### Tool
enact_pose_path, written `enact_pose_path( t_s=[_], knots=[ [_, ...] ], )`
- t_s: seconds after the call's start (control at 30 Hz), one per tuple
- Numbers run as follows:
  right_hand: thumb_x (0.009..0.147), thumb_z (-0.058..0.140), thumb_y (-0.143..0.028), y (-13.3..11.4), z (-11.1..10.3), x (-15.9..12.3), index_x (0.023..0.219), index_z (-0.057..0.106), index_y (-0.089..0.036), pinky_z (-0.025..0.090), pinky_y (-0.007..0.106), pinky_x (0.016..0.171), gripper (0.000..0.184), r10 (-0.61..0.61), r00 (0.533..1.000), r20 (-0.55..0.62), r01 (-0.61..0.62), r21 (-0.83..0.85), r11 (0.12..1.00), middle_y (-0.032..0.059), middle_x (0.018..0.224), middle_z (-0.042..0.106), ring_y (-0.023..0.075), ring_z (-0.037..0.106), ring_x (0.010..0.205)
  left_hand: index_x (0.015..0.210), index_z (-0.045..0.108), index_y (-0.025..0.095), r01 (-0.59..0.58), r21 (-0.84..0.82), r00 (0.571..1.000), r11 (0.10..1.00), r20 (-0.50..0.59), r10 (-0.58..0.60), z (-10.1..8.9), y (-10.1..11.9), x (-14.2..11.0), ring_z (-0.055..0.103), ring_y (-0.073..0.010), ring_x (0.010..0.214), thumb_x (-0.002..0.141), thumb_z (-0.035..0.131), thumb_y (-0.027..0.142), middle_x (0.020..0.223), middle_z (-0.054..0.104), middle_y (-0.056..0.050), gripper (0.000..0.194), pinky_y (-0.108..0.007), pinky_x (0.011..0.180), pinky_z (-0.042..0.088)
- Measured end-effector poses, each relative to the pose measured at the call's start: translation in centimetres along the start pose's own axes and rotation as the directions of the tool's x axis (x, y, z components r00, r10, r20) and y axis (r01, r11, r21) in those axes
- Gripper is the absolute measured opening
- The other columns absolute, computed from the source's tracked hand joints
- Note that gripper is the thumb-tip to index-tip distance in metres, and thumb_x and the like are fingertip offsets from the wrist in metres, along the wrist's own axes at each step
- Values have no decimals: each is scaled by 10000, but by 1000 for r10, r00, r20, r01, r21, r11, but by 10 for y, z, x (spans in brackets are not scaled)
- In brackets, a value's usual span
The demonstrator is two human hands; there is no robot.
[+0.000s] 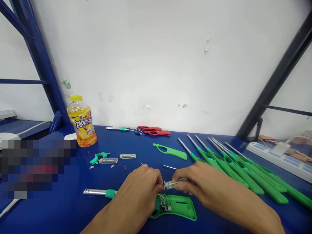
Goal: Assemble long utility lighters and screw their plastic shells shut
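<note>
My right hand (198, 182) holds a clear fuel tank (170, 184) between thumb and fingers, its valve end pointing left. My left hand (140, 187) is closed in a pinch at that end; whatever lies between the fingertips is too small to make out. Below both hands, an open green lighter shell half (184, 206) shows white wires (162, 202) and a small part inside. Its metal tube (95, 192) with a teal collar (110, 194) sticks out left, partly hidden by my left hand. A thin metal rod (170, 167) lies just behind my hands.
Assembled green lighters (227, 165) fan out at right beside a power strip (280, 159). A loose green shell half (172, 151), two clear tanks (128, 156), teal pieces (98, 157) and red shells (156, 131) lie behind. An iced tea bottle (84, 125) stands at left.
</note>
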State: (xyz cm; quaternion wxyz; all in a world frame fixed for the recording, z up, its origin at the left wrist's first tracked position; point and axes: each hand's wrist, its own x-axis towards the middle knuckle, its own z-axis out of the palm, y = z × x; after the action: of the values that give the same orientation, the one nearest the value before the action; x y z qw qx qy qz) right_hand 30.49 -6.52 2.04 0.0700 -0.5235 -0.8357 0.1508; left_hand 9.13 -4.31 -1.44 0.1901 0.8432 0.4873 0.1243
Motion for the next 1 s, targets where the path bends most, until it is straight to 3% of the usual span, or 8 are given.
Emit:
enact_pose_path(
  t_s=[0.37, 0.6, 0.87, 1.0],
  knots=[
    [1053, 542, -288, -3, -1, -3, 885, 743, -296, 292, 307, 596, 262, -8, 1000, 20, 8, 1, 1000, -64, 766, 732, 149, 596, 648, 837, 700, 204, -51, 31, 999, 998, 0, 51, 0, 2, -2, 658, -231, 868, 950, 556, 78, 840, 707, -42, 222, -309, 722, 415],
    [1060, 543, -354, -1, 0, -5, 950, 788, -299, 381, 296, 681, 275, -8, 999, 31, 7, 32, 999, -30, 841, 764, 173, 672, 775, 932, 746, 229, -125, 61, 992, 990, -8, 125, -7, -3, -7, 691, -227, 915, 1027, 462, 132, 926, 757, -42, 315, -323, 835, 473],
    [1050, 556, -375, -1, 2, -5, 1034, 796, -300, 415, 293, 721, 252, 9, 999, 38, -11, 64, 998, -7, 909, 771, 197, 685, 850, 1109, 764, 264, -151, 189, 988, 970, 7, 153, -15, -10, -25, 720, -299, 1027, 936, 622, 127, 1108, 766, -59, 262, -450, 944, 545],
    [1058, 543, -375, -3, 2, -8, 1047, 770, -330, 397, 293, 727, 232, 23, 999, 38, -27, 91, 995, -30, 943, 763, 196, 670, 882, 1071, 776, 268, -171, 270, 985, 947, 36, 168, -21, -3, -32, 738, -266, 1000, 916, 650, 91, 1065, 773, -39, 267, -384, 921, 569]
  ],
)
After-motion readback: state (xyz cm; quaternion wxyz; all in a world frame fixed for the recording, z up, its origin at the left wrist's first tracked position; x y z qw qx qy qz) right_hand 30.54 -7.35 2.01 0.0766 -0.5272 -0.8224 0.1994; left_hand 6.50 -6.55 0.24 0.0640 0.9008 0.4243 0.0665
